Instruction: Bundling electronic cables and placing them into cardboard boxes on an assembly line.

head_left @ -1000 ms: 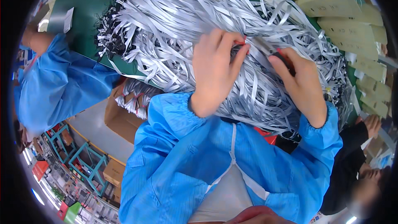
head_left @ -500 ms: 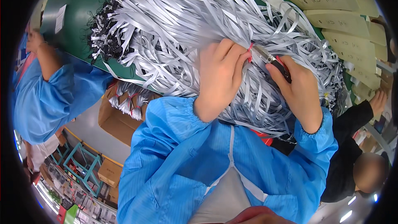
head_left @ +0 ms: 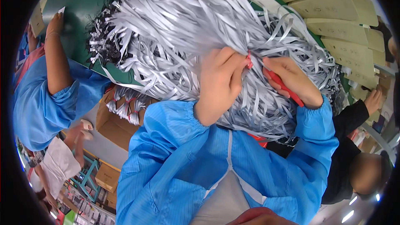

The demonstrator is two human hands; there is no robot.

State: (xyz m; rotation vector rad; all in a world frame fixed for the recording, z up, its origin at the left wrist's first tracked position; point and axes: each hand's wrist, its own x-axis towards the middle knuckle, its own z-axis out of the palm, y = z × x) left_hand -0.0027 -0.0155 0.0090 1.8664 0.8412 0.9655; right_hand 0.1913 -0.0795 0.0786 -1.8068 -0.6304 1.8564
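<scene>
A big heap of flat silver-grey strips (head_left: 187,29) with black ends lies on a green table (head_left: 79,4). My left hand (head_left: 218,83) grips a bunch of these strips, next to a small red tie (head_left: 249,60) around them. My right hand (head_left: 293,79) is closed on a red-handled cutting tool (head_left: 286,88), right beside the tie and nearly touching my left fingers. The tool's tip is hidden among the strips. Both of my sleeves are bright blue.
A co-worker in blue reaches a bare arm (head_left: 56,58) onto the table at the left. An open cardboard box (head_left: 112,123) with bundled strips sits below the table edge. Tan cardboard sheets (head_left: 333,25) line the far right. A person's black-sleeved arm (head_left: 354,116) is at the right.
My hands drew closer together around the tied bunch, and the red tool came into view in my right hand. The co-worker's arm at the left rose onto the table.
</scene>
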